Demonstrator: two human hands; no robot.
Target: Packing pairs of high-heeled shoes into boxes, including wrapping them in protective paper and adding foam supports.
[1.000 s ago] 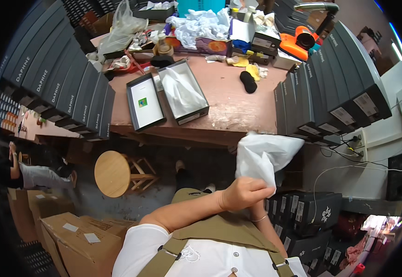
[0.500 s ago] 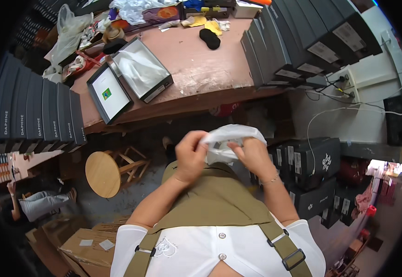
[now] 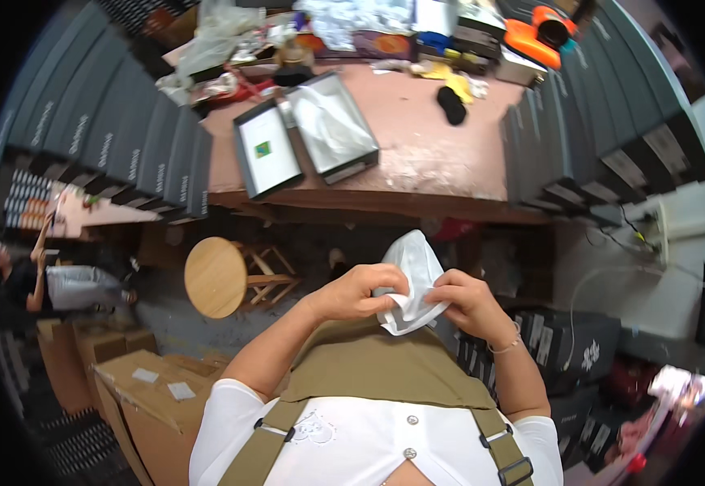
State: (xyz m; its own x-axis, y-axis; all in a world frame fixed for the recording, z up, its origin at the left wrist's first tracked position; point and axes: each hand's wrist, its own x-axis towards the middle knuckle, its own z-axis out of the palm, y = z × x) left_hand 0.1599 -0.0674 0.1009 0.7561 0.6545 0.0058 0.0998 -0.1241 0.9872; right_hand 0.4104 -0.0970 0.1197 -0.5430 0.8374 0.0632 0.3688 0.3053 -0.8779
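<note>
Left hand [image 3: 366, 290] and right hand [image 3: 467, 300] both pinch the white wrap [image 3: 413, 259]. Probably light, limp, easily creased, maybe slippery; best held by opposite edges.

and there, between my left hand [image 3: 361, 290] and right hand [image 3: 474, 304], the white bag [image 3: 414, 263] hides its inside in folds! white paper [image 3: 328, 117] covers the bottom of the open box [image 3: 356, 168], the orange tool [image 3: 531, 44] runs off the top edge, and the box labels [image 3: 665, 147] blur past reading.

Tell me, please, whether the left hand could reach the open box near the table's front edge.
Probably: no obstacle shows between the left hand and the open box, though that hand holds the white bag.
</note>
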